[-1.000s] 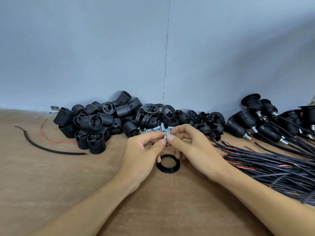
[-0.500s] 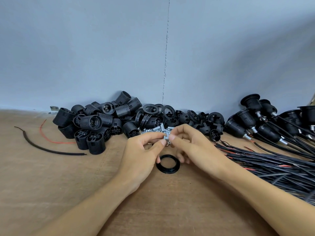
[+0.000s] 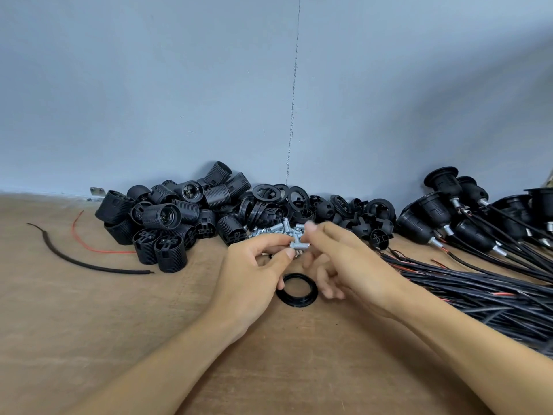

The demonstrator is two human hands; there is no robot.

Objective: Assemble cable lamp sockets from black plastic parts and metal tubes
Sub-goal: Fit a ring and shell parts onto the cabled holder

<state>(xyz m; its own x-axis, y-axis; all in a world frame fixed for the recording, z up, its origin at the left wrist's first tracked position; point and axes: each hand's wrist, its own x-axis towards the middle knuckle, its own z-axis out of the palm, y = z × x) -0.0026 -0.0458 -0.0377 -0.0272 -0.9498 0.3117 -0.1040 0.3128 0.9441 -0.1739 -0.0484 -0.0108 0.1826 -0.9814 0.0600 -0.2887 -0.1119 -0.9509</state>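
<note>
Head view, nearest first: black ring lies flat on the surface, just under my hands. Left hand pinches one short metal tube between thumb and forefinger. Right hand is blurred, fingers curled close by; whether they grip it, I cannot tell. Risk: that small smooth tube slips out and rolls among the loose tubes or black shells behind.

Only two bare arms show of the person. The left forearm comes in from 7 o'clock, the right forearm from 4 o'clock, both uncovered right to the frame edge. The left hand and right hand have slender fingers with short, plain nails; the right fingertips are motion-blurred.
</note>
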